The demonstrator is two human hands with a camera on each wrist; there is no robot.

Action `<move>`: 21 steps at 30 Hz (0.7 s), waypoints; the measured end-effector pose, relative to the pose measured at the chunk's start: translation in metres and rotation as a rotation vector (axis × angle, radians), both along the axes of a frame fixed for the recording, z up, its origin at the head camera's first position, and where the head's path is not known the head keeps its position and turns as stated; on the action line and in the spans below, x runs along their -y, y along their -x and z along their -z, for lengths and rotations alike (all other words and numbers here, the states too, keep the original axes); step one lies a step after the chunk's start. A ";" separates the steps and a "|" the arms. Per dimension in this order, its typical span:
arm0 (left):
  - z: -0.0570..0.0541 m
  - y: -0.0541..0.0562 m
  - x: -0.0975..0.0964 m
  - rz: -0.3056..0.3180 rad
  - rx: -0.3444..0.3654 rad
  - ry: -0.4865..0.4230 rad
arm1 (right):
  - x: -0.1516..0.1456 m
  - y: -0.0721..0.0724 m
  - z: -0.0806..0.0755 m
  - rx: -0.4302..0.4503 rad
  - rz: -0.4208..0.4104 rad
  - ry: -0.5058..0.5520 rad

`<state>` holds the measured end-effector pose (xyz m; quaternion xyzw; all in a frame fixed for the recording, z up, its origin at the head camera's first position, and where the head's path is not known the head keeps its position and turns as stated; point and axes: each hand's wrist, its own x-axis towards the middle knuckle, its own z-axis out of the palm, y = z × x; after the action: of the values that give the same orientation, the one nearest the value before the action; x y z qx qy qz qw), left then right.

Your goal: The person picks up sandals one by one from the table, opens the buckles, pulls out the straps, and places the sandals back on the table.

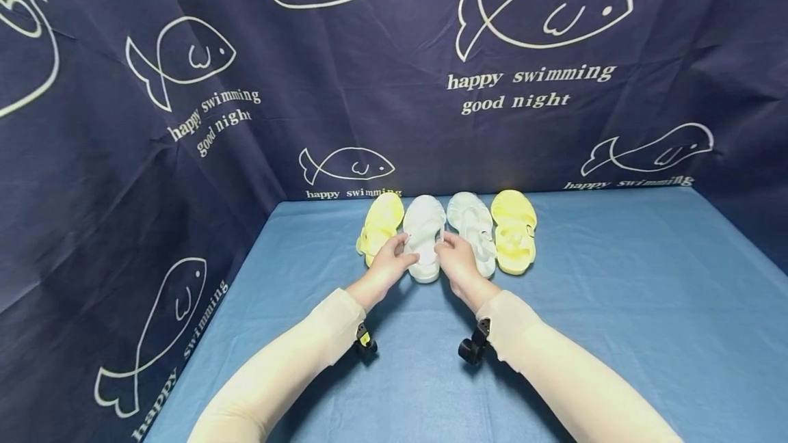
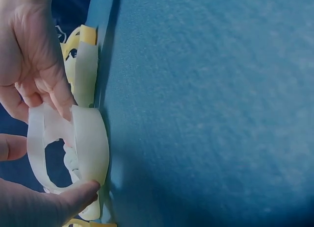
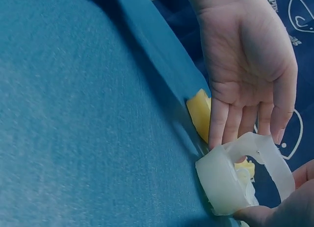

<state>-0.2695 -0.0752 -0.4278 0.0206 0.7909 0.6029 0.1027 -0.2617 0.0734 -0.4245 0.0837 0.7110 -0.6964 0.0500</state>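
Note:
A whitish slip-in sandal points toward the back curtain, its heel toward me. From its left side my left hand grips it, the thumb reaching over the heel area. My right hand holds the opposite side, thumb near the rim. In the left wrist view the heel of the whitish sandal and its raised strap show as a loop, with the left thumb against the sole. Seen from the right wrist, the right thumb presses the sole's lower edge.
A yellow sandal stands left of the whitish one. To the right are a pale mint sandal and another yellow sandal, all in one row. Behind them hangs a dark blue curtain with fish drawings; blue cloth covers the table.

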 end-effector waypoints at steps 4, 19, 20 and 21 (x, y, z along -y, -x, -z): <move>0.001 -0.003 0.003 0.027 0.013 -0.019 | -0.002 -0.004 -0.002 0.026 0.003 0.042; 0.003 -0.025 0.009 0.054 0.015 -0.065 | -0.007 -0.021 -0.001 0.045 -0.035 0.072; 0.003 -0.027 0.009 0.057 0.020 -0.073 | -0.007 -0.022 -0.001 0.048 -0.040 0.071; 0.004 -0.028 0.010 0.063 0.029 -0.086 | -0.008 -0.024 -0.002 0.051 -0.045 0.069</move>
<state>-0.2412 -0.0851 -0.4314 0.0411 0.7615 0.6332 0.1321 -0.2379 0.0811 -0.4229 0.0836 0.6867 -0.7168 0.0869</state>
